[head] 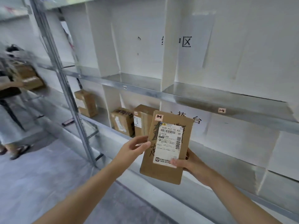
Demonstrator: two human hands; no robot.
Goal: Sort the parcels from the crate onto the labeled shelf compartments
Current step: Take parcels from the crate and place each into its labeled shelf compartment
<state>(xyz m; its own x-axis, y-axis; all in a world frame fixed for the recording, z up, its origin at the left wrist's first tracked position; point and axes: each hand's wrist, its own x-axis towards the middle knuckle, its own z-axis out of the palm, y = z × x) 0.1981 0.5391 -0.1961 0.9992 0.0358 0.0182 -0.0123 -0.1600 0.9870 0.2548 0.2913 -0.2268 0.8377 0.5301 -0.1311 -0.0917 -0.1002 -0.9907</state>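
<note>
I hold a flat brown cardboard parcel (161,170) upright in front of the shelf, its white shipping label facing me. My left hand (134,147) grips its left edge with thumb and fingers. My right hand (189,162) supports the lower right side, thumb pressed on the label's bottom corner. The metal shelf (194,96) has white dividers forming compartments, with small labels (221,110) on its front edge. The compartments of the upper row in front of me hold nothing. The crate is out of view.
Three brown boxes sit in lower compartments: one at the left (86,103), two side by side (123,121) behind the held parcel. A grey upright post (69,94) stands at left. Another person (11,97) handles a box at the far left.
</note>
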